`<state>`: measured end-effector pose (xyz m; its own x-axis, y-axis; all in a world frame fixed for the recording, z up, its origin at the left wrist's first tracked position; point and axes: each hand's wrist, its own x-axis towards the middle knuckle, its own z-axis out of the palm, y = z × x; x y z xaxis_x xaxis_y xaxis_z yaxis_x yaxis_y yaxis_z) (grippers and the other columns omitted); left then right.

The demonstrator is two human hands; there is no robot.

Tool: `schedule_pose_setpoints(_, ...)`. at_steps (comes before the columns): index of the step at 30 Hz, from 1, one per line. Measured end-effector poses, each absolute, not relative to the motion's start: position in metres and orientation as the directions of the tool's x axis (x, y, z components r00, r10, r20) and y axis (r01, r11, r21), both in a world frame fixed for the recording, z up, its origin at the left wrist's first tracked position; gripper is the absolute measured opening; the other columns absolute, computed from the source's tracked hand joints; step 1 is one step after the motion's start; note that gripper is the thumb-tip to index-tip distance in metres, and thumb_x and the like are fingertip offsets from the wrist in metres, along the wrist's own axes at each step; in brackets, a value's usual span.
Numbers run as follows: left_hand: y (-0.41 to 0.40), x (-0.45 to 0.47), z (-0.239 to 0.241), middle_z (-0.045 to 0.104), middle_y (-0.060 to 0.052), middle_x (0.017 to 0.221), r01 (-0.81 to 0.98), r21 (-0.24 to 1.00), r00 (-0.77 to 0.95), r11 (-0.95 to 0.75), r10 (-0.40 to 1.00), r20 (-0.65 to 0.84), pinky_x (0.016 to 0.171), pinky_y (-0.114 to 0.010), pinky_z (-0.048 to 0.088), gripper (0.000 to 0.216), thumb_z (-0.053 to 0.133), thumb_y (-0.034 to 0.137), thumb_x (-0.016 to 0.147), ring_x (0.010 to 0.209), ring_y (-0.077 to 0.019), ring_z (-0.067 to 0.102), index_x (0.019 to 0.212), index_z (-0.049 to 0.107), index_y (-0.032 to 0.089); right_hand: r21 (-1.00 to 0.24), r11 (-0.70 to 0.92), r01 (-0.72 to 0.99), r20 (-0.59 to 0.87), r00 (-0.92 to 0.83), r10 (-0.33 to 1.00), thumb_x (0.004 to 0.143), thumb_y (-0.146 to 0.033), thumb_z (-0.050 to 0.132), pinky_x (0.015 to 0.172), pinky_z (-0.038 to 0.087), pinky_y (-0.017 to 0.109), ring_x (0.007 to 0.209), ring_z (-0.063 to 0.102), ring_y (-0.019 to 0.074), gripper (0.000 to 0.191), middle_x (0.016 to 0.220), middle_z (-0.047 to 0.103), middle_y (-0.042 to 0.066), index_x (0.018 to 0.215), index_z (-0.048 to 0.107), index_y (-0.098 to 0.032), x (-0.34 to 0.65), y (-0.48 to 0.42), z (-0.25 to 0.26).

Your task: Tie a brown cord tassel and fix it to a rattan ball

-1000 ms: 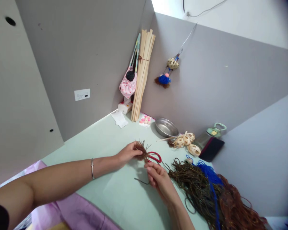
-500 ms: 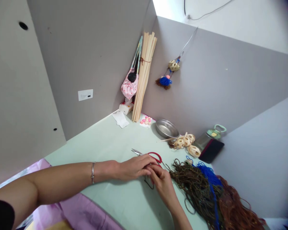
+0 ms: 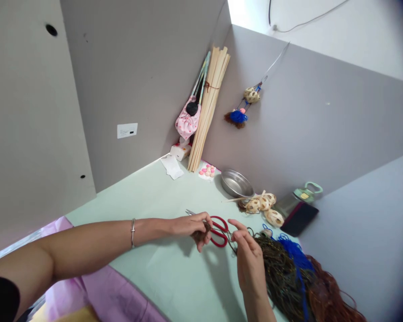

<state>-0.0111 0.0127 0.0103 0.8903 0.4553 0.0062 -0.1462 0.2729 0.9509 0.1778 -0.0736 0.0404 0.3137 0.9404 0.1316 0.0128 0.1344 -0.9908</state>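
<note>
**Hands close together over a tuft and red scissors**

Left hand [image 3: 190, 225] is curled shut around a small brown tuft [image 3: 201, 234] of cord ends, which it holds just above the table [image 3: 154, 197], with a thin bracelet [image 3: 133, 232] on its wrist. Right hand [image 3: 249, 261] is raised just beside it, its fingers [image 3: 237, 225] half spread and pointing toward the tuft. Thin dark strands run near the fingertips, but I cannot tell whether it grips one.

Between the two hands lie red-handled scissors [image 3: 219, 230], blades pointing left behind the left hand's knuckles. Whether either hand touches them is unclear.

Under the right forearm spreads a heap of dark olive cords [image 3: 278, 275], with blue cords [image 3: 293, 252] beside it and reddish-brown cords [image 3: 325, 297] at the far right. Just beyond the heap lie several woven balls [image 3: 265, 205], and past them a metal bowl [image 3: 237, 183]. A dark phone [image 3: 300, 218] and a green-lidded bottle [image 3: 305, 193] rest against the right partition.

In the corner a bundle of bamboo strips [image 3: 210, 107] leans upright, with a pink pouch [image 3: 187, 123] hanging to its left. At its foot are a packet of pink beads [image 3: 208, 171] and a white paper [image 3: 173, 167]. A tasselled ornament [image 3: 242, 112] hangs on the partition. Purple cloth [image 3: 97, 290] drapes over the near table edge.
</note>
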Motion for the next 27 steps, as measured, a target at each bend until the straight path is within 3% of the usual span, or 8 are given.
schedule_pose_setpoints(5,0.011,-0.003,0.001,0.062,0.001,0.073,-0.144,0.952,0.834,0.271,0.551,-0.031,0.062,-0.028,0.05,0.015,0.053,0.026,0.074,0.058,-0.0121,0.061,0.086,0.05,0.018,-0.972,0.064,-0.225,0.025,0.17,0.985,0.079,-0.044,0.072,0.052,0.036,0.026,0.057,0.048,0.014,0.036,0.062,0.049,-0.002,0.061,0.052,-0.022,0.17,-0.075,0.04)
schedule_pose_setpoints(7,0.008,-0.003,0.0,0.058,0.001,0.07,-0.14,0.962,0.799,0.232,0.6,-0.028,0.063,-0.028,0.051,0.015,0.052,0.025,0.073,0.06,-0.0118,0.059,0.084,0.057,0.016,-0.996,0.043,-0.081,0.026,0.202,0.979,0.08,-0.043,0.073,0.047,0.028,0.024,0.05,0.038,0.0108,0.032,0.06,0.045,-0.004,0.066,0.054,-0.022,0.165,-0.075,0.037)
schedule_pose_setpoints(11,0.005,-0.005,-0.001,0.057,0.002,0.069,-0.149,0.979,0.754,0.14,0.657,0.021,0.056,-0.027,0.048,0.022,0.049,0.019,0.072,0.057,-0.0122,0.055,0.093,0.056,0.018,-0.957,0.021,0.29,0.057,0.115,0.992,0.074,-0.046,0.078,0.052,0.031,0.025,0.056,0.039,0.0127,0.029,0.063,0.052,-0.002,0.079,0.065,-0.021,0.16,-0.072,0.028)
schedule_pose_setpoints(14,0.012,-0.01,0.0,0.06,0.001,0.075,-0.091,0.995,0.65,-0.033,0.755,0.084,0.061,-0.025,0.046,0.023,0.046,0.011,0.07,0.063,-0.0117,0.055,0.09,0.053,0.02,-0.954,-0.014,0.301,-0.005,0.032,0.999,0.074,-0.05,0.076,0.053,0.03,0.026,0.057,0.04,0.0127,0.034,0.061,0.052,-0.002,0.07,0.064,-0.019,0.163,-0.069,0.023)
schedule_pose_setpoints(18,0.023,-0.017,0.01,0.059,-0.002,0.096,-0.11,0.975,0.393,-0.195,0.892,0.223,0.084,-0.028,0.047,0.022,0.048,0.011,0.073,0.088,-0.0142,0.059,0.093,0.051,0.02,-0.976,-0.08,0.203,-0.045,0.171,0.984,0.073,-0.05,0.077,0.05,0.026,0.024,0.052,0.037,0.0103,0.034,0.058,0.052,-0.003,0.073,0.064,-0.018,0.168,-0.067,0.022)
schedule_pose_setpoints(20,0.019,-0.018,0.014,0.059,-0.004,0.102,-0.16,0.962,0.457,-0.221,0.847,0.271,0.093,-0.03,0.044,0.022,0.054,0.013,0.074,0.101,-0.0165,0.057,0.094,0.052,0.02,-0.983,-0.085,0.161,-0.052,0.195,0.979,0.069,-0.048,0.081,0.049,0.027,0.024,0.052,0.039,0.0104,0.034,0.06,0.055,-0.002,0.075,0.065,-0.019,0.166,-0.067,0.023)
schedule_pose_setpoints(24,0.002,-0.011,0.012,0.059,0.002,0.08,-0.118,0.988,0.746,-0.097,0.648,0.152,0.066,-0.024,0.044,0.024,0.057,0.013,0.069,0.07,-0.0126,0.056,0.091,0.049,0.021,-0.992,-0.048,0.121,-0.028,0.159,0.987,0.069,-0.045,0.082,0.052,0.034,0.025,0.054,0.045,0.0122,0.031,0.062,0.059,-0.001,0.078,0.067,-0.02,0.155,-0.07,0.028)
schedule_pose_setpoints(27,0.006,-0.007,0.006,0.053,0.004,0.064,-0.103,0.995,0.691,0.004,0.72,0.069,0.054,-0.023,0.037,0.014,0.05,0.015,0.069,0.054,-0.0105,0.048,0.081,0.048,0.021,-0.993,-0.041,0.111,-0.021,0.177,0.984,0.072,-0.044,0.08,0.05,0.032,0.024,0.053,0.044,0.0115,0.028,0.061,0.059,-0.002,0.079,0.067,-0.02,0.15,-0.071,0.03)
